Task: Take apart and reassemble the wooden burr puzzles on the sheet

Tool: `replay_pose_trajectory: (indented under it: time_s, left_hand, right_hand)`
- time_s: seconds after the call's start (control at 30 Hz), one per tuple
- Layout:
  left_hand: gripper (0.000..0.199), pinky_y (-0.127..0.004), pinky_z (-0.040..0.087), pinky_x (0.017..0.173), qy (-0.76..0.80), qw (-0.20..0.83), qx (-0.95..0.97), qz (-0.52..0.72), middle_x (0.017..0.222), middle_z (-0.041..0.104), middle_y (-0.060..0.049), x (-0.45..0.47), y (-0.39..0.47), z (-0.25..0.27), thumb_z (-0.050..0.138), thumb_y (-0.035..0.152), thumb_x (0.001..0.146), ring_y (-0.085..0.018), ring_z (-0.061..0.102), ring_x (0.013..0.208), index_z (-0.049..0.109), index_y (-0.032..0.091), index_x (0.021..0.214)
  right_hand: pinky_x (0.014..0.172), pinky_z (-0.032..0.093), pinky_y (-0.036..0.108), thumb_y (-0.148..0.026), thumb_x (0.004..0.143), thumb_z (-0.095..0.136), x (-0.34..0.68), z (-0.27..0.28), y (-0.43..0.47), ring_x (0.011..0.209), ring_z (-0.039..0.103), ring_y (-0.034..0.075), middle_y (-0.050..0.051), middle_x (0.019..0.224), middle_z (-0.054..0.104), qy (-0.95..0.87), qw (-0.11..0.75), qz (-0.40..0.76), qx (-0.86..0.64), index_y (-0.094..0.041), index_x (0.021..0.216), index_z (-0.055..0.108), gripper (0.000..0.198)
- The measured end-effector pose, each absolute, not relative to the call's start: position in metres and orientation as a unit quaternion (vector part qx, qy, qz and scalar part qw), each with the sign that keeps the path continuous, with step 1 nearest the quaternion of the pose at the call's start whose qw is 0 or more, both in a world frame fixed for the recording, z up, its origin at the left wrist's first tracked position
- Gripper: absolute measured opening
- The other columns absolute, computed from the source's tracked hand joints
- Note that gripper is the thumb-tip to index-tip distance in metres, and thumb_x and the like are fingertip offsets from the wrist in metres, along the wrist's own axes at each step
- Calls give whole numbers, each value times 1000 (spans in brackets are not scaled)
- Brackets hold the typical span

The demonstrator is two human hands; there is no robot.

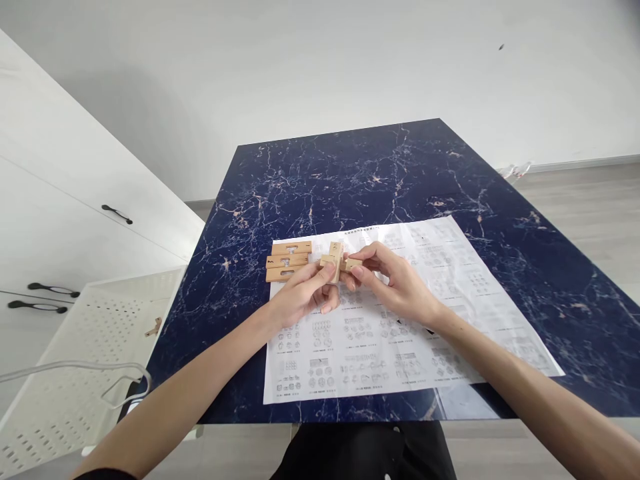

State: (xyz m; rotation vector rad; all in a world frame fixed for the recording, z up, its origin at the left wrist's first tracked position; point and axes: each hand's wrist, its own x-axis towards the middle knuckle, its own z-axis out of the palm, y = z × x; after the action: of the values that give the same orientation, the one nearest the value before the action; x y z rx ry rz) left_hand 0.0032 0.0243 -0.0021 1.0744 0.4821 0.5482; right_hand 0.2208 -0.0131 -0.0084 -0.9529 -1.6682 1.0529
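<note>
My left fingers (320,275) pinch one end of the wooden assembly (336,253) over the printed sheet (480,327), my right fingers (365,275) the other; an uneven tug could split it, though its fit is too small to judge.

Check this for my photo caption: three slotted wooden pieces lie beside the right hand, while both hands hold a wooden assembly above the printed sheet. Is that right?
Not quite: the head view shows the three slotted wooden pieces beside the left hand, not the right hand. Both hands do hold the wooden assembly above the printed sheet.
</note>
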Motion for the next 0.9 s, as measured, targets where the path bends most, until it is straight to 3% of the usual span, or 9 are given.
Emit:
replay_pose_trajectory:
  time_s: [0.2, 0.33, 0.47, 0.57, 0.7, 0.9]
  left_hand:
    - [41, -24, 42, 55, 196, 826, 453, 271, 96, 76, -4, 1, 24, -5, 69, 53, 106, -3, 51, 45, 71, 20, 129]
    - [41, -24, 43, 54, 167, 846, 430, 268, 98, 78, -5, -1, 25, -5, 69, 50, 106, -3, 52, 45, 70, 20, 135]
    - [33, -24, 43, 52, 138, 854, 428, 263, 89, 79, -4, -2, 24, -1, 67, 48, 107, -5, 51, 42, 74, 20, 123]
    - [38, -24, 41, 50, 108, 862, 433, 241, 70, 73, -1, -2, 21, 2, 67, 53, 107, -6, 48, 38, 77, 19, 120]
    - [59, -26, 40, 47, 100, 872, 412, 245, 95, 80, -3, -2, 19, 2, 70, 54, 104, -6, 53, 39, 58, 28, 156]
    - [57, -23, 42, 51, 154, 846, 424, 286, 100, 77, -5, 0, 21, -1, 75, 46, 103, -4, 53, 46, 61, 27, 154]
  right_hand:
    - [87, 64, 43, -51, 109, 63, 221, -18, -11, 99, 77, 25, 8, 104, 79, -638, 454, 470, -408, -25, 108, 62, 26]
    - [87, 66, 42, -49, 107, 66, 219, -16, -12, 102, 77, 25, 12, 123, 77, -631, 473, 470, -395, -25, 113, 64, 24]
    - [84, 66, 41, -47, 107, 67, 217, -13, -12, 99, 75, 22, 12, 136, 73, -632, 481, 482, -369, -26, 119, 66, 24]
    - [79, 65, 39, -49, 106, 69, 216, -12, -11, 90, 73, 19, 11, 135, 73, -621, 490, 504, -347, -26, 119, 66, 26]
    - [74, 62, 37, -49, 105, 70, 217, -13, -11, 82, 70, 18, 7, 111, 76, -612, 484, 520, -347, -25, 116, 67, 27]
    - [72, 56, 36, -43, 105, 70, 225, -9, -11, 81, 71, 19, 5, 96, 78, -639, 493, 425, -410, -23, 109, 71, 21]
